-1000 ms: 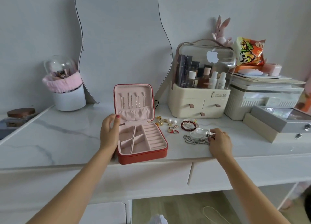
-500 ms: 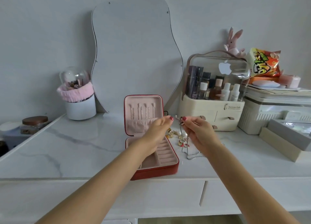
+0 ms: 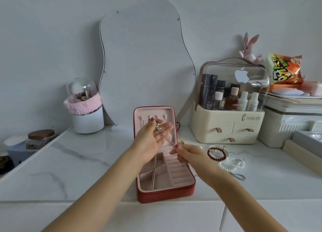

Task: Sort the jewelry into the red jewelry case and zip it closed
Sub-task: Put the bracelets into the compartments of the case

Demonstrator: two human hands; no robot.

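1. The left hand (image 3: 153, 136) pinches the thin silver chain necklace (image 3: 166, 139) near the lid hooks of the open red zip jewelry case (image 3: 165, 192), apparently to hang it.
2. The right hand (image 3: 190, 155) pinches the chain's lower run taut, above the case's tray.

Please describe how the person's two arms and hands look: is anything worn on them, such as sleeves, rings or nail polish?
Both forearms are bare, with no sleeves, watch or bracelet in view. The left hand and the right hand show dark red nail polish on the visible fingernails. No rings can be made out on the fingers.
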